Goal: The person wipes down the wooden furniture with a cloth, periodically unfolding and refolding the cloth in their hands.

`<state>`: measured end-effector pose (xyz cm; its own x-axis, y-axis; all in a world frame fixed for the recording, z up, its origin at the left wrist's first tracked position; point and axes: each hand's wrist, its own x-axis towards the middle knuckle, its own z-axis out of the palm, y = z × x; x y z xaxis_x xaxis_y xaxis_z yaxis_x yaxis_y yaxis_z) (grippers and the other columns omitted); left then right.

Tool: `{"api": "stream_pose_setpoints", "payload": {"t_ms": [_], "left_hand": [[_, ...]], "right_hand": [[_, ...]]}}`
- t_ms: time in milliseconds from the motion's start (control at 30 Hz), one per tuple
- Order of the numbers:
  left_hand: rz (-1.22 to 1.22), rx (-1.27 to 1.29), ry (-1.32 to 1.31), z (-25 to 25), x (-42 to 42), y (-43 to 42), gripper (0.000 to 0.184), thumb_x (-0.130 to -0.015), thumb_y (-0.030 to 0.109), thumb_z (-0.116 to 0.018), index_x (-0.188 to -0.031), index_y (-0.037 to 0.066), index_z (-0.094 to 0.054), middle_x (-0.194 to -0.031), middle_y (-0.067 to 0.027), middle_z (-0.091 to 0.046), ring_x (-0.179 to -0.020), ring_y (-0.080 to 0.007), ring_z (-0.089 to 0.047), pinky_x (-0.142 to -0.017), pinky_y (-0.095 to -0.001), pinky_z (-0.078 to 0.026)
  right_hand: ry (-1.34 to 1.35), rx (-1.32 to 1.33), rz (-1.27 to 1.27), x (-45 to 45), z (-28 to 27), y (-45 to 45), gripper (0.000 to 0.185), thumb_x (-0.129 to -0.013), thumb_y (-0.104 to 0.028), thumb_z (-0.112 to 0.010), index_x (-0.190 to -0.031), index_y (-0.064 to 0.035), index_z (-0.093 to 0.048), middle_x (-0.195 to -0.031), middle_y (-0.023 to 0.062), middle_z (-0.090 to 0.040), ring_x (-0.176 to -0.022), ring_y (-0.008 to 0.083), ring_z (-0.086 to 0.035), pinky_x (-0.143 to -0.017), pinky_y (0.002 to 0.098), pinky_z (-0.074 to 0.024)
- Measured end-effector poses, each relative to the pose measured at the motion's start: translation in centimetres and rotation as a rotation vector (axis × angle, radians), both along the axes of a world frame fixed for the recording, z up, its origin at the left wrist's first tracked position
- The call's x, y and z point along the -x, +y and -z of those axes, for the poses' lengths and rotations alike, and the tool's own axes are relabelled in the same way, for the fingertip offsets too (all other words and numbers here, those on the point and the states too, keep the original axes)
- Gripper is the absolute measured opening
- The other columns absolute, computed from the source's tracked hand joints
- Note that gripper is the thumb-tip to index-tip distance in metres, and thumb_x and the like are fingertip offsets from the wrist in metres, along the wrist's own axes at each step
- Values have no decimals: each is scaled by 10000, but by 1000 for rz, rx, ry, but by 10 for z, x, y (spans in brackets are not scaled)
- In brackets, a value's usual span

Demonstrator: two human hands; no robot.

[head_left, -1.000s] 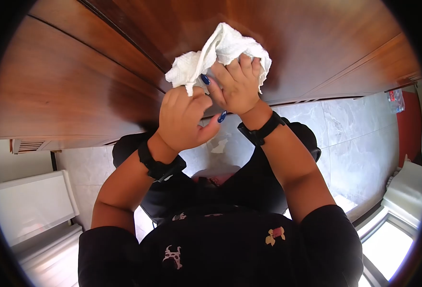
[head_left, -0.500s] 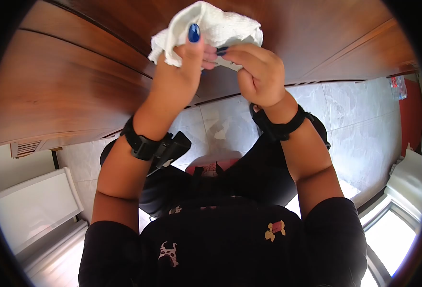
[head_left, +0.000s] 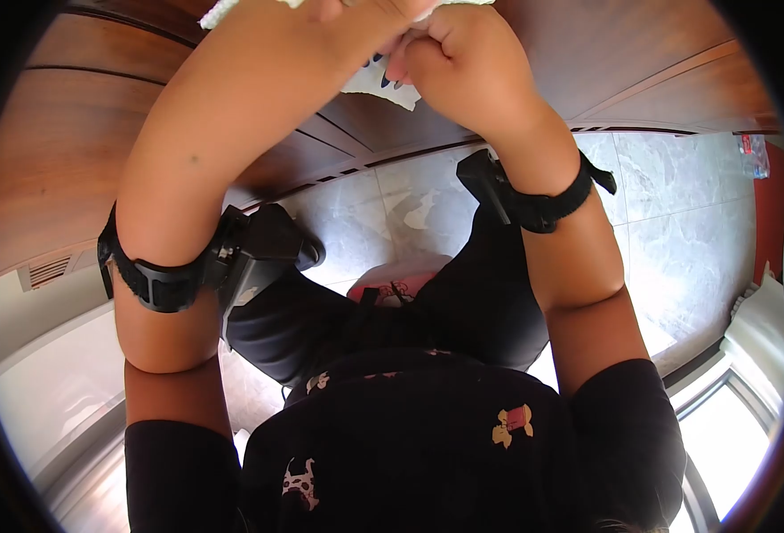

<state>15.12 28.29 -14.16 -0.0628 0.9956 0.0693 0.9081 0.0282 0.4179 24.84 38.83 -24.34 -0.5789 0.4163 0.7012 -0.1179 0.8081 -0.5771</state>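
Observation:
A white cloth (head_left: 381,92) is bunched at the top edge of the view, in front of a brown wooden surface. My left hand (head_left: 356,25) lies across the cloth with its fingers closed on it, and the upper part is cut off by the frame. Close against it, my right hand (head_left: 468,55) is curled and grips the cloth. A few dark blue nails show between the two hands; whose fingers they all are is hard to tell. Much of the cloth is hidden behind the hands or out of view.
Wooden cabinet fronts (head_left: 81,169) span the upper area. Below is a grey marbled tile floor (head_left: 676,195). A clear plastic bottle (head_left: 752,157) stands at the far right. A pinkish-red seat or container (head_left: 396,280) shows between the legs. Black straps with devices (head_left: 263,249) sit on both forearms.
Both hands and the cloth have moved up toward the top edge. My left forearm has swung across, and the left thumb that stood up over the cloth has turned away.

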Motion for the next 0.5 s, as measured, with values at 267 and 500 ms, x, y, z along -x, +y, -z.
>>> {"api": "stream_pose_setpoints", "payload": {"t_ms": [267, 500], "left_hand": [[-109, 54, -290, 60, 23, 5, 486, -810, 499, -587, -984, 46, -599, -704, -31, -568, -599, -77, -545, -553, -208, -464], [-64, 279, -483, 144, 47, 3, 487, -906, 469, -429, -1066, 22, -538, -784, -71, -581, -716, -174, -539, -709, -281, -450]], "right_hand": [[-344, 81, 126, 22, 30, -22, 130, -735, -206, -554, -793, -145, -652, -738, 46, -639, -665, 237, -610, -581, 317, -485], [-677, 386, 55, 39, 90, -35, 235, -763, -264, -503, -916, -155, -644, -860, 86, -649, -803, 273, -617, -673, 330, -491]]}}
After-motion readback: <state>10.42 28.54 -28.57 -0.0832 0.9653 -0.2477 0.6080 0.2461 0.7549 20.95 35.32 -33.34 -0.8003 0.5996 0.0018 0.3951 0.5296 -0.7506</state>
